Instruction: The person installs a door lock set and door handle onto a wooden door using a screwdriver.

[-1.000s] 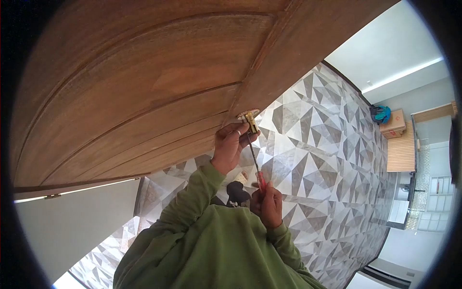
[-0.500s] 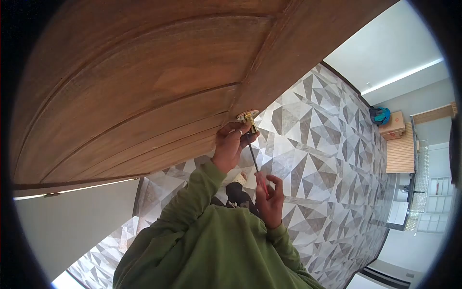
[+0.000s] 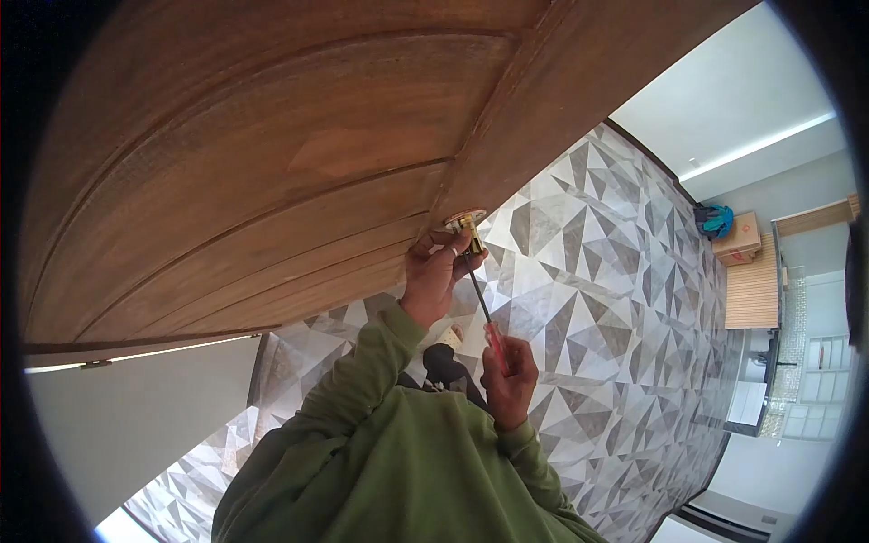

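A brass door lock fitting [image 3: 473,241] projects from a round plate [image 3: 464,218] near the edge of a brown wooden door [image 3: 362,118]. My left hand [image 3: 436,268] is closed around the fitting, thumb and fingers pinching its sides. In my right hand [image 3: 510,378] is a screwdriver [image 3: 495,341] with a red handle, the fingers wrapped round it. Its long dark shaft runs up to the fitting, where the tip is hidden by my left fingers.
Patterned grey and white tiles [image 3: 597,271] cover the floor. Cardboard boxes [image 3: 740,237] with a blue bag [image 3: 715,220] on them stand by the far wall. A door hinge [image 3: 95,365] shows at the left.
My right fingers, partly lifted off the screwdriver handle before, are now wrapped round it. The left hand stays on the lock fitting.
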The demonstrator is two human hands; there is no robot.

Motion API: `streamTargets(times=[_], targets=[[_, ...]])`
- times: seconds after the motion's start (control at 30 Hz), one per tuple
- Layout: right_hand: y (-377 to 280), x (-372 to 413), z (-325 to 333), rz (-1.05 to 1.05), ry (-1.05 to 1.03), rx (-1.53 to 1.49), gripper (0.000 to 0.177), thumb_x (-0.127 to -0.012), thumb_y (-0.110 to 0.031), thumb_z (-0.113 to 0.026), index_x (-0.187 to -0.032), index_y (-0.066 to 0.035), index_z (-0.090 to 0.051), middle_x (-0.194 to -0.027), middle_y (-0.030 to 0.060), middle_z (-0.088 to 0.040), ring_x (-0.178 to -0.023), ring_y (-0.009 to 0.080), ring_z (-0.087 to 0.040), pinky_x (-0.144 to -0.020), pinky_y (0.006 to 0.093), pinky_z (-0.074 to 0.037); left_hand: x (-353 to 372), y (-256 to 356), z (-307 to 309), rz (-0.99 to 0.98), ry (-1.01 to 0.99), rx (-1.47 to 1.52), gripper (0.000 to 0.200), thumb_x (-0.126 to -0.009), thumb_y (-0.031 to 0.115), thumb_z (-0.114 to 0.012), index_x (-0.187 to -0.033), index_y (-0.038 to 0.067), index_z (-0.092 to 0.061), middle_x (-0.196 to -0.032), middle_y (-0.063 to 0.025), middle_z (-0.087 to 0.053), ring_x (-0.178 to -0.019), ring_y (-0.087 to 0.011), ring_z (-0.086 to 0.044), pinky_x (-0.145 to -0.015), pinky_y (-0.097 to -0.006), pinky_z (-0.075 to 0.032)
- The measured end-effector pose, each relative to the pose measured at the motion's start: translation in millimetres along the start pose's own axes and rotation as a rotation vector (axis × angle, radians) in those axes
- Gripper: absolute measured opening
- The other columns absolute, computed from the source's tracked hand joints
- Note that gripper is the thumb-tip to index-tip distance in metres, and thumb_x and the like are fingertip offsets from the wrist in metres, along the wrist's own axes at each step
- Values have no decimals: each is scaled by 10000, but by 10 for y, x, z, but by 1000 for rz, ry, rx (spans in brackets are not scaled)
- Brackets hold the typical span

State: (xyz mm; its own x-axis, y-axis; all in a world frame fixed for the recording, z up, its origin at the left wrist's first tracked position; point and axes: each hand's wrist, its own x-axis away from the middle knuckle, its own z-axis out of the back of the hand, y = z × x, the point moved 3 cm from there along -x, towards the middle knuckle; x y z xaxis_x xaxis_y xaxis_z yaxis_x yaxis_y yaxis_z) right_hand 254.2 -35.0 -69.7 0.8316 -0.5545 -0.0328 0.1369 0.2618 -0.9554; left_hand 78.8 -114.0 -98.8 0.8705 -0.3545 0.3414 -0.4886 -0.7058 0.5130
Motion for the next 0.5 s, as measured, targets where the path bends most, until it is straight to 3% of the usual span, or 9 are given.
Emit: streamTargets(times=[0.07,0.13,0.23,0.27,0.3,0.33,0.43,0.47,0.5], targets=[[10,-39,115,20,-72,149,399,-1001,-348,-402,-1022,5,-584,-640,15,-511,-475,54,-404,-417,217,-294,25,32,-30,12,6,0,90,-890,82,-633,-911,-5,-619,-937,-107,-632,-827,-248,-670,-715,-305,-602],[46,-36,99,-585,-317,-357,276,-955,-232,-527,-1052,24,-564,-651,12,-511,-495,48,-423,-439,217,-334,53,65,-55,28,7,0,86,-889,80,-634,-901,-4,-619,-939,-107,-631,-818,-247,-672,-716,-306,-604],[126,-15,28,-622,-282,-472,254,-946,-202,-543,-1050,28,-560,-653,6,-511,-498,42,-421,-437,217,-334,68,91,-43,50,-35,36,78,-881,81,-648,-879,7,-624,-926,-109,-637,-799,-234,-675,-686,-298,-607],[111,14,-25,-620,-285,-470,254,-946,-202,-543,-1050,28,-560,-653,6,-511,-498,42,-421,-437,217,-334,55,70,-21,40,-41,-31,126,-896,119,-634,-980,26,-624,-925,-81,-645,-832,-233,-678,-689,-286,-590],[13,14,-53,-409,-184,-284,286,-971,-246,-496,-1051,20,-565,-646,5,-506,-493,38,-411,-425,217,-310,41,45,2,29,-46,-98,203,-912,157,-620,-1080,45,-625,-923,-54,-653,-865,-232,-681,-692,-274,-574],[-71,7,-47,-196,-85,-99,329,-996,-289,-449,-1052,12,-570,-639,4,-501,-487,35,-400,-413,217,-285,15,5,22,25,-45,-94,203,-912,157,-620,-1080,45,-625,-923,-54,-653,-865,-232,-681,-692,-274,-574],[48,-7,-6,-32,-118,-93,321,-996,-280,-447,-1096,5,-559,-660,-2,-507,-499,33,-405,-414,215,-279,-28,-58,48,-4,-3,-103,195,-918,165,-611,-1071,46,-628,-925,-54,-657,-857,-236,-683,-687,-272,-572],[70,-21,47,-32,-116,-91,321,-996,-280,-447,-1096,5,-559,-660,-2,-507,-499,33,-405,-414,215,-279,-23,-62,53,1,-9,-79,187,-917,160,-610,-1064,45,-629,-926,-61,-657,-856,-238,-683,-687,-273,-572],[50,-51,62,-219,-191,-184,289,-971,-237,-491,-1105,11,-553,-659,-6,-508,-502,37,-416,-423,213,-301,-12,-47,39,7,-16,-57,179,-917,154,-609,-1056,44,-630,-926,-68,-658,-855,-240,-683,-687,-274,-572]])
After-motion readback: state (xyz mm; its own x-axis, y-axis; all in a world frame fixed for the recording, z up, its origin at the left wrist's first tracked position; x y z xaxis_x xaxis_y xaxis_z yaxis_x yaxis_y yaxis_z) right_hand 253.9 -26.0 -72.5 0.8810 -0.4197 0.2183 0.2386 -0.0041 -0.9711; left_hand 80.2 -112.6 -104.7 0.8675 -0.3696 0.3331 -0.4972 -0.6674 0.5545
